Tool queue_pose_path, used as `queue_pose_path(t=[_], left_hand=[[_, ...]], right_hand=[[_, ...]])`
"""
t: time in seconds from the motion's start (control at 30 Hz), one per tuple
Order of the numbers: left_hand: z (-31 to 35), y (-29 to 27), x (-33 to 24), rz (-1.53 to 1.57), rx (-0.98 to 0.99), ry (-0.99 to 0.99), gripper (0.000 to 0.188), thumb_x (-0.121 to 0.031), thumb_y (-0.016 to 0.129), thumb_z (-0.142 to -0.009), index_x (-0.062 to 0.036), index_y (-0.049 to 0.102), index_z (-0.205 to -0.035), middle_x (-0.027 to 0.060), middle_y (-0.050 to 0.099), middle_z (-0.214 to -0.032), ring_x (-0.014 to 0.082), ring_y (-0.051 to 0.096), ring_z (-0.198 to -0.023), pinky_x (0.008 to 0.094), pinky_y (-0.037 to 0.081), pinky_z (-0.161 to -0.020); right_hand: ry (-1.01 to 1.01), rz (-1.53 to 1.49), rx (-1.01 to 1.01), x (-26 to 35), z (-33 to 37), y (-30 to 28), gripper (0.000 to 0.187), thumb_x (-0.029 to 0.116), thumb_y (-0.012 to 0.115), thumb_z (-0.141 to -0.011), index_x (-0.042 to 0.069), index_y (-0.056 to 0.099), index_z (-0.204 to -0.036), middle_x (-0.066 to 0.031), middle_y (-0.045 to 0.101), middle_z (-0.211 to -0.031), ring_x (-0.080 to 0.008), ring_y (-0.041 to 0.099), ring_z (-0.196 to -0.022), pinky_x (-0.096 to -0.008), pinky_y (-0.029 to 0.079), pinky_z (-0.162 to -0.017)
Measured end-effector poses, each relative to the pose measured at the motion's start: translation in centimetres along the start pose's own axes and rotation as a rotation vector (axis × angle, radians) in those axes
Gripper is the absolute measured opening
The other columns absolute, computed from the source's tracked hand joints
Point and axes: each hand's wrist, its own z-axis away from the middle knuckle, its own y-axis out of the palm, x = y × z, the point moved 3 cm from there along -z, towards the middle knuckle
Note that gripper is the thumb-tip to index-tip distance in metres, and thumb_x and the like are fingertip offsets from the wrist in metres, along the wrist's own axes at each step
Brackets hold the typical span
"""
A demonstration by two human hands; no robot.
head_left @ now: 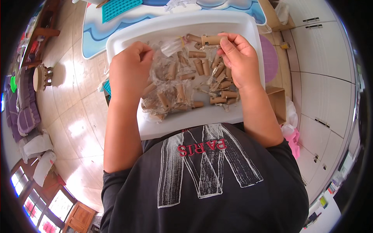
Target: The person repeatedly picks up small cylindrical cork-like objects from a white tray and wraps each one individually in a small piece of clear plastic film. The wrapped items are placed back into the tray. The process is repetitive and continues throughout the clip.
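Above the far right part of a white plastic tub (pixel 254 42), my right hand (pixel 241 58) pinches a short brown cardboard tube (pixel 210 40) between thumb and fingers. The tube lies nearly level, with small dark marks at its left end. My left hand (pixel 130 70) is over the tub's left side, fingers curled and pressed together; whatever they hold, if anything, is hidden. Clear plastic wrapping (pixel 169 47) lies beside that hand. Many more brown tubes (pixel 199 66) are heaped below, some loose and some in clear plastic bags (pixel 171 95).
The tub rests by a table with a blue and white wavy cover (pixel 93 42). A teal grid mat (pixel 120 8) lies at the far left. To the right are a cardboard box (pixel 276 103) and white cabinets (pixel 324 50). A small wooden stool (pixel 42 77) stands on the tiled floor at left.
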Motion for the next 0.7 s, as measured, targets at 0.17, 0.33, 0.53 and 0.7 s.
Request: queue_pose_path(t=[0.17,0.33,0.53,0.7], left_hand=[[0.3,1.6,0.3,0.663,0.218,-0.256,0.018,-0.014,0.07,-0.076,0.0013,0.062,-0.079,0.0021,0.06,-0.065,0.0068,0.053,-0.055,0.0207,0.044,-0.052],[0.4,2.4,0.3,0.842,0.289,-0.233,0.017,-0.014,0.069,-0.078,0.0014,0.062,-0.079,0.0029,0.061,-0.065,0.0076,0.053,-0.054,0.0206,0.044,-0.051],[0.7,3.1,-0.6,0.895,0.261,-0.175,0.017,-0.014,0.069,-0.078,0.0016,0.062,-0.08,0.0025,0.061,-0.066,0.0061,0.053,-0.055,0.0196,0.044,-0.051],[0.9,4.0,-1.2,0.908,0.348,-0.177,0.02,-0.012,0.069,-0.079,0.0034,0.061,-0.089,0.0039,0.062,-0.071,0.007,0.055,-0.06,0.0192,0.044,-0.056]], right_hand=[[-0.162,0.075,0.004,0.2,0.4,0.6,0.024,0.013,0.057,-0.088,-0.001,0.055,-0.108,-0.0018,0.053,-0.088,-0.0047,0.048,-0.069,-0.0155,0.035,-0.053],[-0.379,0.184,0.042,0.2,0.6,0.7,0.025,0.011,0.058,-0.087,-0.001,0.054,-0.109,-0.0009,0.054,-0.088,-0.005,0.049,-0.075,-0.0187,0.043,-0.068],[-0.421,0.309,0.098,0.1,0.9,1.3,0.023,0.009,0.061,-0.085,0.0,0.056,-0.106,0.0006,0.055,-0.083,-0.0052,0.05,-0.073,-0.018,0.042,-0.067],[-0.295,0.213,0.191,0.1,0.9,1.6,0.02,0.009,0.059,-0.086,0.002,0.057,-0.104,0.0011,0.056,-0.081,-0.0047,0.049,-0.072,-0.0177,0.041,-0.065]])
